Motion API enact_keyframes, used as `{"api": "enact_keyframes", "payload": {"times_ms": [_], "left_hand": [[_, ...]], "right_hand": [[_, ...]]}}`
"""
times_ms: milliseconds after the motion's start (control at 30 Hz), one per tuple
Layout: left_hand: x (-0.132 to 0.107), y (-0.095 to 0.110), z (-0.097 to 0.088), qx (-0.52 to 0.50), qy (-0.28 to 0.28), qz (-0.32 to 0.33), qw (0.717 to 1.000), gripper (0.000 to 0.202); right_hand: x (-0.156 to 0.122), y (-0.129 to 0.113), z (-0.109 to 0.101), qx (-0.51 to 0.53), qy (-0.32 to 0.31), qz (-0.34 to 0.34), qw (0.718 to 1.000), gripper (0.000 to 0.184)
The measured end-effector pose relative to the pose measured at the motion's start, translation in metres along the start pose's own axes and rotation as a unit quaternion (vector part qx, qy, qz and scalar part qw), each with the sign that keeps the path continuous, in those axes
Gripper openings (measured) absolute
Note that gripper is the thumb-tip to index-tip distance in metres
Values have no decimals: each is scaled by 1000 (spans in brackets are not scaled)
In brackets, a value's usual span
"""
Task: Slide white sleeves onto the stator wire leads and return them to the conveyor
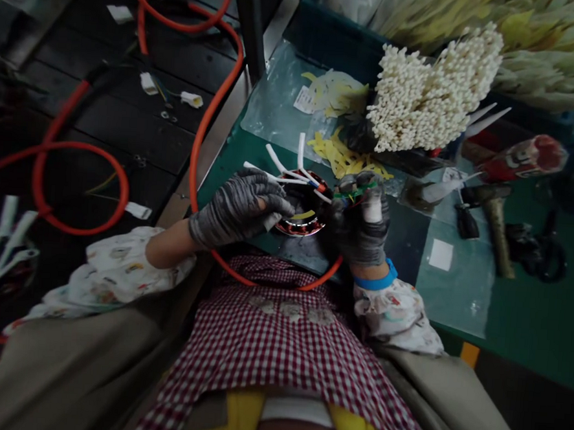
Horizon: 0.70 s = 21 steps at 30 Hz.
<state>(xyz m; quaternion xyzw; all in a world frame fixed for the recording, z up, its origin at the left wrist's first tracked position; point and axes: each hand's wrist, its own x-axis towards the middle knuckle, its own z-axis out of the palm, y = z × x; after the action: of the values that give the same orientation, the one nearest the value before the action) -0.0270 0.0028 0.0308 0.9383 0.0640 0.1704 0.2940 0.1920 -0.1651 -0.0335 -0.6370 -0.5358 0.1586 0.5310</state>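
Note:
A round motor stator (300, 229) with copper-coloured windings rests on the table in front of me. White sleeved leads (283, 161) stick out of its far side. My left hand (243, 207), in a grey striped glove, is closed at the stator's left rim; what its fingertips hold, if anything, is hidden. A yellow strip (302, 214) shows inside the ring beside those fingertips. At the right side, my gloved right hand (363, 220) is closed around a small bundle of green and yellow wires (355, 193). White tape wraps one of its fingers.
Yellow strips (342, 152) and a bundle of white-tipped sticks (433, 88) lie behind the stator. To the right are a hammer (497, 228), black scissors (547, 253) and a red tube (526, 158). An orange hose (216, 107) loops around the table's left edge.

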Motion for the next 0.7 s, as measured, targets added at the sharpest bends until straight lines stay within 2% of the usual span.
{"api": "enact_keyframes", "payload": {"times_ms": [100, 233, 300, 400, 500, 600, 700], "left_hand": [[0, -2, 3, 34, -6, 0, 999, 25], [3, -4, 1, 37, -65, 3, 997, 26], [4, -3, 1, 76, -75, 25, 994, 29], [1, 4, 3, 150, -33, 68, 986, 29], [-9, 14, 7, 140, 33, 106, 984, 23], [-23, 21, 15, 122, 56, 101, 986, 29], [-36, 18, 29, 176, 90, 74, 977, 33]], "right_hand": [[2, 7, -8, -36, 39, -25, 998, 45], [-6, 4, -1, -30, 73, -41, 996, 49], [-8, 1, 2, -31, 79, -30, 996, 49], [-8, -1, 1, -47, 86, -33, 995, 49], [-6, -6, -2, -17, 87, -49, 995, 42], [-3, -16, 1, 53, 69, 6, 996, 33], [-2, -29, 7, 123, 87, 83, 985, 25]]}}
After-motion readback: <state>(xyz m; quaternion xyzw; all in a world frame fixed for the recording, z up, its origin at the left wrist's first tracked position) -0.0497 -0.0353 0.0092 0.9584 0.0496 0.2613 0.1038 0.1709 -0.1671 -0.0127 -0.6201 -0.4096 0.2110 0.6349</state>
